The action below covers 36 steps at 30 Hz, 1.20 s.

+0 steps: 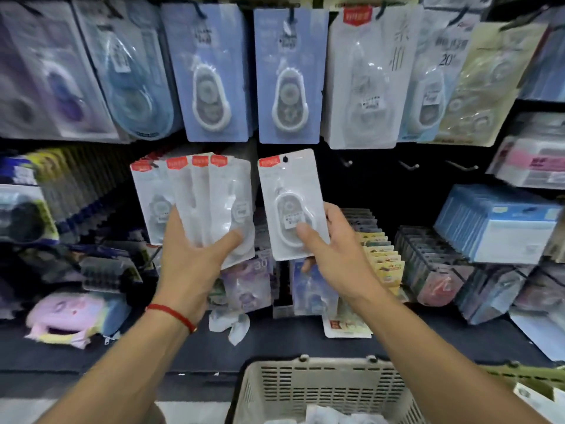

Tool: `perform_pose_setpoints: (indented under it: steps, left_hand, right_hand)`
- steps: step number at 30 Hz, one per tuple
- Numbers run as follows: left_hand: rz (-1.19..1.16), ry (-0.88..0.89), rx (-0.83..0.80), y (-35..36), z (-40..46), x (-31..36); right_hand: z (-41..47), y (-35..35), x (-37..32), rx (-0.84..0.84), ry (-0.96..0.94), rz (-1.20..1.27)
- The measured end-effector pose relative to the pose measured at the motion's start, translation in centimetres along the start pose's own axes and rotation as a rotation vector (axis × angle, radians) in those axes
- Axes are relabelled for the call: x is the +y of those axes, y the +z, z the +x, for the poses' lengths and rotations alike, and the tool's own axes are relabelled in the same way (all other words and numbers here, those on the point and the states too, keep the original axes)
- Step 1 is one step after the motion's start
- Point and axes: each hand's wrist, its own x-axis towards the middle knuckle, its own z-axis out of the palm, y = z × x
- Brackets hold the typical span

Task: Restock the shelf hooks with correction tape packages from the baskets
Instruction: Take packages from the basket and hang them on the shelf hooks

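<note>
Four white correction tape packages (195, 203) fanned in our left hand (189, 258), thumb clamped over them — our right hand (333, 255) pinches a single package (290, 203), upright, below the hanging blue-card packs (287, 78). Bare hooks (408, 165) just right. Beige basket (321, 387) below our arms.

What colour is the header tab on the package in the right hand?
Red, on the single package; head view.
</note>
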Motion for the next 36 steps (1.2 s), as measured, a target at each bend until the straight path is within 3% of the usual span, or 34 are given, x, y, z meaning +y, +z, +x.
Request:
perform_pose_setpoints:
  steps: [9,14,16,20,30,36]
  left_hand:
    - [-0.148,-0.093,0.006,-2.4,-0.7,0.6]
    - [-0.193,-0.138,-0.059,-2.6,-1.0,0.9]
    - [-0.188,-0.155,-0.120,-2.4,-0.9,0.9]
    - [-0.210,-0.168,-0.261,-1.2,-0.2,0.9]
    - [-0.347,-0.231,-0.401,-0.5,1.6,-0.7]
    - [-0.206,-0.079,-0.173,-1.0,2.2,-0.9]
  right_hand:
    - [1.3,2.8,0.9,0.168,0.017,-0.011]
    - [1.2,2.7,1.0,0.119,0.189,-0.503]
    - [1.0,2.8,0.6,0.089,0.179,-0.419]
    - [0.3,3.8,-0.4,-0.165,0.113,-0.141]
    - [0.1,2.3,0.3,0.044,0.049,0.042]
    - [-0.1,1.5,1.4,0.217,0.089,0.040]
